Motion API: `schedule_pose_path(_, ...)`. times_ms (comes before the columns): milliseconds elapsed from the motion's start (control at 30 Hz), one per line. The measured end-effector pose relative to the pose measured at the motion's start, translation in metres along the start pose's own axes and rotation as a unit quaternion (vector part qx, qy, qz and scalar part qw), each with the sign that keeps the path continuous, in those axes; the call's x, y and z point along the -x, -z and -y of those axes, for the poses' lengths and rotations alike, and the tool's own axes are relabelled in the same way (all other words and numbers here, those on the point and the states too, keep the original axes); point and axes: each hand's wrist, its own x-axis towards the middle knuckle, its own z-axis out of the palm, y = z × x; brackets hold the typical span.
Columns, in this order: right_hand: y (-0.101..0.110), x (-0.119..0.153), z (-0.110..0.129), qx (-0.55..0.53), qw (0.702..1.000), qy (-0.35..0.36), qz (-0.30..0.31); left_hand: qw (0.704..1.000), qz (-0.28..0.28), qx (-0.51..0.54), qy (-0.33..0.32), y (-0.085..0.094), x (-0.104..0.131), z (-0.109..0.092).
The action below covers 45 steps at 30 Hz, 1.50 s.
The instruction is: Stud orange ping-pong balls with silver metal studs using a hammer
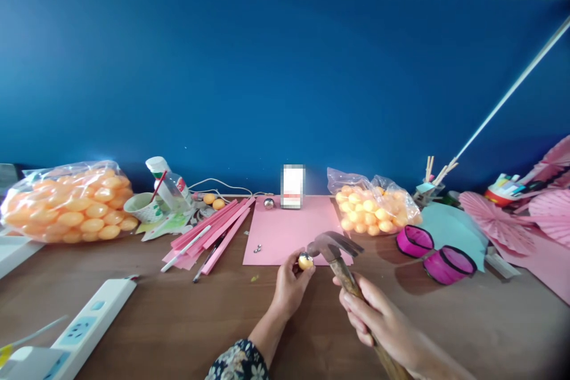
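Note:
My left hand [289,288] pinches a small orange ball [305,261] against the brown table, just at the near edge of a pink paper sheet [285,228]. My right hand [378,320] grips the wooden handle of a claw hammer [333,247]. The hammer's metal head sits right beside the ball, touching or nearly touching it. Two tiny metal bits [257,247] lie on the pink sheet to the left.
Bags of orange balls sit at the left [66,202] and at the right [376,211]. Pink paper strips [214,231], a cup [142,208], a bottle [169,187], two pink rings [434,252], pink paper fans [512,214] and a white power strip [84,326] surround the spot.

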Motion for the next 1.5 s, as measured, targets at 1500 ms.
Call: schedule_pose_path(1500, 0.0054, 0.0009, 0.0003, -0.014, 0.999, 0.029, -0.031, 0.996, -0.033, 0.081, 0.032, 0.0004, -0.0017, 0.0010)
